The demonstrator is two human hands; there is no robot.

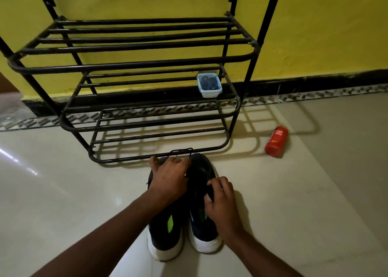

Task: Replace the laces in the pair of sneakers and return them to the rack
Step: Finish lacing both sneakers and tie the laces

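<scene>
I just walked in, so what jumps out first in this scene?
A pair of dark sneakers sits on the pale floor, the left hand and right hand bent over their laces. Behind stands a black metal rack against a bright yellow wall, a small blue tub on one shelf; a red bottle lies on the floor to the right.

I face a yellow wall [315,24] with a black skirting band [315,80] along its foot, and below that a strip of black-and-white patterned tile [315,95] runs along the edge of the floor. The floor [63,192] is pale, glossy tile with streaks of glare at my left. A black metal-tube rack [134,65] with barred shelves stands against the wall, throwing its barred shadow [247,125] onto the floor to my right.
</scene>
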